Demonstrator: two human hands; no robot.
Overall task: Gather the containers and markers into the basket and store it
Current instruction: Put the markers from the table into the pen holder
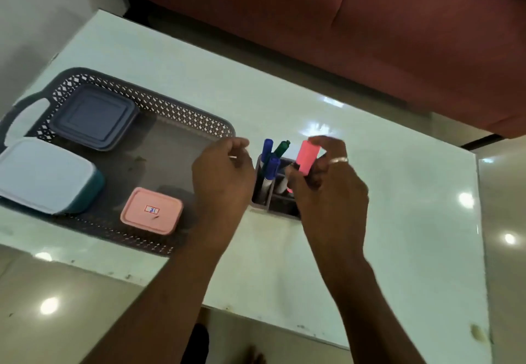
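Head view: the grey lattice basket (176, 113) lies on the white bench (370, 250) at the left of the frame. It already holds three closed containers: a dark blue square container (94, 116) at its upper left, a white-lidded teal container (45, 175) at the far left, and a small pink container (152, 210) near its lower edge. They sit flat and apart, probably so that the middle and right of the basket stay free for more.

Just right of the basket, outside it, a grey marker holder (263, 201) stands on the bench. Two blue markers (267, 147) and a green marker (282, 148) lean in its left compartments.

The right hand (330, 190) reaches in from the lower right, palm turned left, a ring (338, 160) on one finger. Its fingers (327, 143) and thumb pinch a pink marker (306, 156) upright above the holder's right side, cap end up, which suits a straight drop into a compartment.

The left hand (225, 175) hangs between the basket's right end and the holder, back to the camera and fingers curled inward. Whether it holds anything cannot be told. It seems placed to steady or lift the holder.

A reddish sofa (341, 36) fills the top of the frame.
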